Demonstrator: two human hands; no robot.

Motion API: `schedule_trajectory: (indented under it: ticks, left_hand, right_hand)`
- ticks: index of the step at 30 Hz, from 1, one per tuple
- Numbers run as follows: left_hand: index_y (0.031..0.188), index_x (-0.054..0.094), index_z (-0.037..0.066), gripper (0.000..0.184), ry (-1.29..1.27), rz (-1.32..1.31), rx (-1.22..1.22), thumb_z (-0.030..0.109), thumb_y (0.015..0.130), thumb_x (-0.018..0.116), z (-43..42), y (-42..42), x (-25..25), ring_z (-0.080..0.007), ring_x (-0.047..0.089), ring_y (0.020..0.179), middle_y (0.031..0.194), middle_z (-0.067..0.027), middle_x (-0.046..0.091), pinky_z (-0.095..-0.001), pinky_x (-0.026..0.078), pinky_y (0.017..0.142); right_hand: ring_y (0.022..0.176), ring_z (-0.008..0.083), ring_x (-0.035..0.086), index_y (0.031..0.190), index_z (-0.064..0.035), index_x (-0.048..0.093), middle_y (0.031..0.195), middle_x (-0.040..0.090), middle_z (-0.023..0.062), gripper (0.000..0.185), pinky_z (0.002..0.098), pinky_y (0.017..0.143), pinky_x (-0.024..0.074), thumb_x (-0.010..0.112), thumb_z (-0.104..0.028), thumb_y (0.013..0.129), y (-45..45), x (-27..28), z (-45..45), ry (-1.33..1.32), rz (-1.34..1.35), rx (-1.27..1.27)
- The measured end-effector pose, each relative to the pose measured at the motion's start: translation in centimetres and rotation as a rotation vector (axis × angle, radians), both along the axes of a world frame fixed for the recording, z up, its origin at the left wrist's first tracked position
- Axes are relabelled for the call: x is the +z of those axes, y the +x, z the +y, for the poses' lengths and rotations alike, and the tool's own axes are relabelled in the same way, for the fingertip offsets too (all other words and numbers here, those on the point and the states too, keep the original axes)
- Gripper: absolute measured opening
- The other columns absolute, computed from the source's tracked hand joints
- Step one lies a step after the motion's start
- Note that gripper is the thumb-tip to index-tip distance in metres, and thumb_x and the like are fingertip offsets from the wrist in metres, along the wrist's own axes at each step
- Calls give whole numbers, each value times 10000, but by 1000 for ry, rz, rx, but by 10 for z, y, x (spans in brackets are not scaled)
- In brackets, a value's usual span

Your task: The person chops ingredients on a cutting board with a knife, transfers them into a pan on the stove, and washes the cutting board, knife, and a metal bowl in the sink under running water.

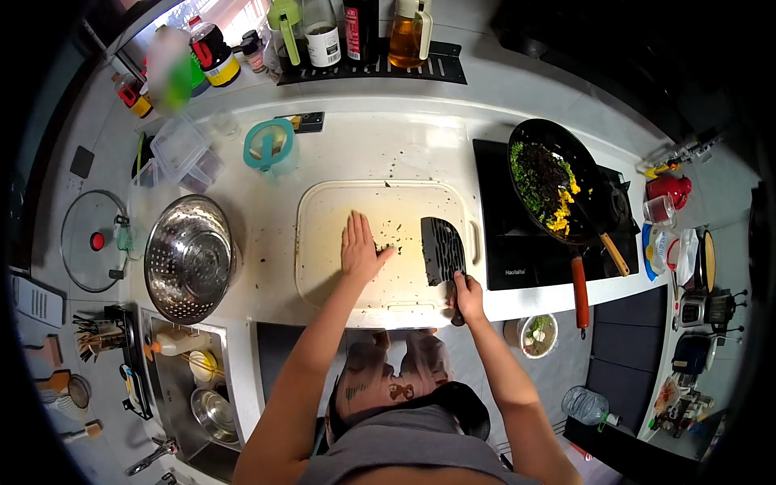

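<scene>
You can't make out the blurred bottle (168,71) at the upper left. Your right fingers cover part of the cleaver's handle (458,305). Beneath your left hand (360,249), the bits of chopped greens (380,250) are partly hidden. The sink's (182,404) lower end and your lower torso (404,453) run out at the bottom edge.

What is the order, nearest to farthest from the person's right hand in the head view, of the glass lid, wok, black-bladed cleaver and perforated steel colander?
From the right hand:
1. Black-bladed cleaver: in its grip.
2. Wok: right, on the cooktop.
3. Perforated steel colander: left.
4. Glass lid: far left.
</scene>
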State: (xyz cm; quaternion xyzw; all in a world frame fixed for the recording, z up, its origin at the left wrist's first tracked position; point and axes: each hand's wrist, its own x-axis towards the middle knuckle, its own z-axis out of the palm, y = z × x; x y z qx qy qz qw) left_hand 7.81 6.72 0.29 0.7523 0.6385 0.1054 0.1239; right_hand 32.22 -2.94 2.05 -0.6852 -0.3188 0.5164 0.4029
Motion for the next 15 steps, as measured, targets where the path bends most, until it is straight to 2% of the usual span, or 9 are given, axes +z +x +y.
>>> schedule_trajectory:
  ticks: [2,3,7,10,14,15]
  left_hand:
    - [1380,82,-75,957,46,-42,95,615,813,426,19,-5,-4,-352,44,1357,1448,-267,23,-430,61,1099]
    - [1379,88,-73,903,81,53,173,580,842,407,22,-9,-4,-354,41,1357,1451,-258,25,-428,61,1099]
    - [1383,58,-69,922,-108,100,386,620,842,346,-5,-24,-5,-352,-4,1360,1455,-247,7,-425,45,1106]
    - [1378,70,-81,917,-120,130,291,606,845,362,-10,1,1,-366,18,1356,1445,-272,25,-430,59,1104]
    - [1364,88,-106,884,-41,-117,67,540,856,413,-12,59,-3,-375,58,1351,1439,-278,72,-441,74,1100]
    - [1353,111,-118,844,59,-261,71,466,854,460,-14,71,-5,-393,98,1338,1427,-286,118,-456,86,1093]
  right_hand:
    - [358,114,439,760,-1,491,467,459,34,357,264,358,372,493,-325,908,0,1,3,-18,-1,12]
    - [359,118,446,768,8,494,468,463,39,363,267,355,376,493,-327,907,-3,1,6,-12,-7,3]
    - [364,135,465,769,22,495,476,470,55,366,285,357,382,500,-320,903,-15,0,18,-19,-58,42]
    - [367,135,456,780,14,481,486,464,52,362,290,361,386,487,-323,913,-35,5,23,-26,-93,103]
    - [385,140,473,777,15,485,510,488,61,361,286,368,396,490,-321,910,-62,-1,20,-12,-142,192]
    - [385,139,470,780,13,484,512,486,61,355,285,368,395,482,-316,915,-67,2,21,-20,-82,180]
